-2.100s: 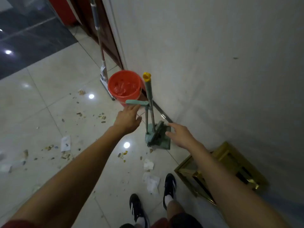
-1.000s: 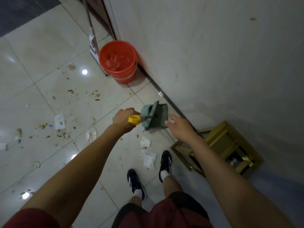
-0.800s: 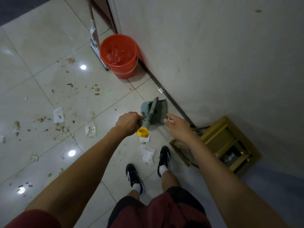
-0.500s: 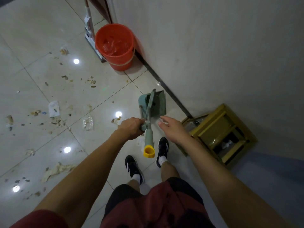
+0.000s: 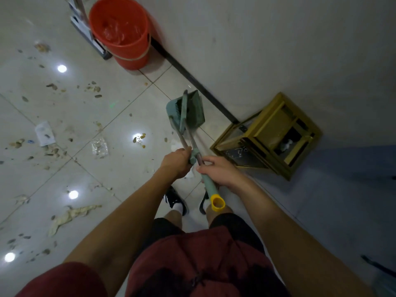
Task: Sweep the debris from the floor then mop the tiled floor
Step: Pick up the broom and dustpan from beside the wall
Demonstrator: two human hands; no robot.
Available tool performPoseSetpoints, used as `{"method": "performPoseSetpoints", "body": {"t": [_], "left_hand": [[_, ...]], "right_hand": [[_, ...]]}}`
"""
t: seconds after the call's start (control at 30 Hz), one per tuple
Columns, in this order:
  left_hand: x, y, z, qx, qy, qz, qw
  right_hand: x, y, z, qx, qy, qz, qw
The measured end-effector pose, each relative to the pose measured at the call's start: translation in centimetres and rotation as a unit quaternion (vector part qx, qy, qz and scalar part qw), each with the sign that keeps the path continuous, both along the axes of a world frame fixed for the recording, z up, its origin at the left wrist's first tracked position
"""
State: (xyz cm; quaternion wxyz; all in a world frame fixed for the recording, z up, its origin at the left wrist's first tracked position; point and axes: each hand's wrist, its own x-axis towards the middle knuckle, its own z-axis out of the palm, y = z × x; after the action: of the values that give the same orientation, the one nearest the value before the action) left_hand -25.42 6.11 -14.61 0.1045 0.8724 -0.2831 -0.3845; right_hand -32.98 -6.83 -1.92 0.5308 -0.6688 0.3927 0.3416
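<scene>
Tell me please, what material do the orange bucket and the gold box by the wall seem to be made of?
The round orange bucket looks like smooth plastic: even colour, soft sheen, thin rim. The gold box-shaped frame looks like brushed or polished metal, perhaps with glass panels, since its bars glint and some sides seem see-through; this is uncertain.

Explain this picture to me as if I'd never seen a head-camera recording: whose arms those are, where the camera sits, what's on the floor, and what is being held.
There is no machine here. The camera sits on a person's head and looks down, so the two arms are the wearer's own. The left hand grips the thin metal handle of a green dustpan. The right hand curls round the green broom handle, which ends in a yellow cap. The broom and dustpan stand together near the wall. On the tiled floor lie scattered crumbs and paper scraps. A red bucket stands by the wall, with a gold-framed box nearby.
</scene>
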Motion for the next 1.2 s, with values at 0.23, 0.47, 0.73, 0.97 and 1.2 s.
{"method": "performPoseSetpoints", "body": {"t": [0.23,0.47,0.73,0.97,1.2], "left_hand": [[-1.6,-0.5,-0.9,-0.005,-0.014,0.009,1.000],[-1.6,-1.0,-1.1,-0.004,0.002,0.026,1.000],[-1.5,-1.0,-0.5,0.002,-0.023,0.031,0.999],[-1.4,-1.5,0.5,0.006,-0.049,0.012,0.999],[0.1,-1.1,1.5,0.010,-0.061,-0.016,0.998]], "right_hand": [[-0.7,1.3,-1.1,0.098,0.092,-0.189,0.973],[-1.1,1.8,-1.8,0.008,0.049,-0.150,0.987],[-0.2,2.0,-2.0,-0.081,0.036,-0.047,0.995],[-0.2,1.8,-1.8,-0.156,0.009,0.055,0.986],[0.2,1.9,-2.1,-0.240,-0.015,0.193,0.951]]}}
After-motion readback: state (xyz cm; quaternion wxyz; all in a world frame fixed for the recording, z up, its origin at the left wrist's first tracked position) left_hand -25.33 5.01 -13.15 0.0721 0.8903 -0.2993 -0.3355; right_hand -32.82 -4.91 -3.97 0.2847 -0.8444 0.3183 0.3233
